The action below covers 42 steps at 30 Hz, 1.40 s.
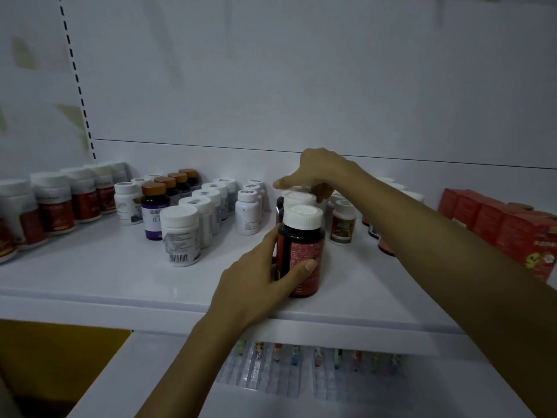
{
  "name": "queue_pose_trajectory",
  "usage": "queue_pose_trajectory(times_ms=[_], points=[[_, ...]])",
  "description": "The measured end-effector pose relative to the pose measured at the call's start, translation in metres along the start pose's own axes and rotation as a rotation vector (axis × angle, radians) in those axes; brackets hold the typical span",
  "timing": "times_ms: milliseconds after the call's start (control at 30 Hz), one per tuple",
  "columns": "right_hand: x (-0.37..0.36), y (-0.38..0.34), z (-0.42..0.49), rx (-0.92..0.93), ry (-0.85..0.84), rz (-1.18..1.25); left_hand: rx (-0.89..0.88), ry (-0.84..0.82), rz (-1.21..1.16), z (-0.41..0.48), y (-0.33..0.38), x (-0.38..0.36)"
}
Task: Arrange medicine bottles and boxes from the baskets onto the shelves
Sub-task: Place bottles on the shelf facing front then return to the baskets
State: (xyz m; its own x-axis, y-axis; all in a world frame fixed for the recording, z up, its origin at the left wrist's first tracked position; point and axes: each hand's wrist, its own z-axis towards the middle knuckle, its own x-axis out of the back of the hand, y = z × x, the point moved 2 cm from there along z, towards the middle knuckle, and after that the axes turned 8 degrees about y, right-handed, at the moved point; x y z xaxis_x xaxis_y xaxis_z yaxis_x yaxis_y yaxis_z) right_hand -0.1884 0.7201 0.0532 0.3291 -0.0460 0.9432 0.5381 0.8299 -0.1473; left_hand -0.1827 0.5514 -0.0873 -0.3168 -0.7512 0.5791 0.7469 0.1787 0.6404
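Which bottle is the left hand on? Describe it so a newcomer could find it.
On the white shelf, find the row of dark bottles at the middle, left of the red boxes. The left hand grips the front bottle of that row: white cap, dark body, red label, while the bottles on either side have white bodies.

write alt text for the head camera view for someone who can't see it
A person's left hand grips a dark, red-labelled bottle on a white shelf, while the right hand reaches over the capped bottles behind it. Rows of other medicine bottles and red boxes flank them.
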Motion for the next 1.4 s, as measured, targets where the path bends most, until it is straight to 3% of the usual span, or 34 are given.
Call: queue_pose_trajectory(times_ms=[200,500,633,733,800,1033,1167,1400], points=[[-0.002,-0.008,0.006,0.001,-0.057,-0.048,-0.019,0.011,-0.037,0.0,-0.003,0.002],[0.069,-0.008,0.002,0.062,0.265,0.159,-0.023,0.084,-0.093,0.001,-0.009,0.002],[0.103,-0.01,-0.022,0.131,0.485,0.24,0.027,0.301,-0.329,0.01,-0.004,0.019],[0.115,-0.006,-0.047,0.178,0.61,0.372,-0.036,0.547,-0.344,0.031,0.012,0.048],[0.119,-0.002,-0.063,0.215,0.636,0.492,-0.07,0.584,-0.407,0.044,0.038,0.065],[0.128,0.023,-0.154,0.343,0.568,0.955,-0.291,0.257,-0.562,0.024,0.111,0.078],[0.115,0.044,-0.207,0.297,0.588,1.106,-0.29,0.006,-0.672,-0.015,0.13,0.051],[0.047,0.073,-0.241,0.137,0.556,1.513,-0.094,0.052,-0.857,-0.049,0.145,-0.003]])
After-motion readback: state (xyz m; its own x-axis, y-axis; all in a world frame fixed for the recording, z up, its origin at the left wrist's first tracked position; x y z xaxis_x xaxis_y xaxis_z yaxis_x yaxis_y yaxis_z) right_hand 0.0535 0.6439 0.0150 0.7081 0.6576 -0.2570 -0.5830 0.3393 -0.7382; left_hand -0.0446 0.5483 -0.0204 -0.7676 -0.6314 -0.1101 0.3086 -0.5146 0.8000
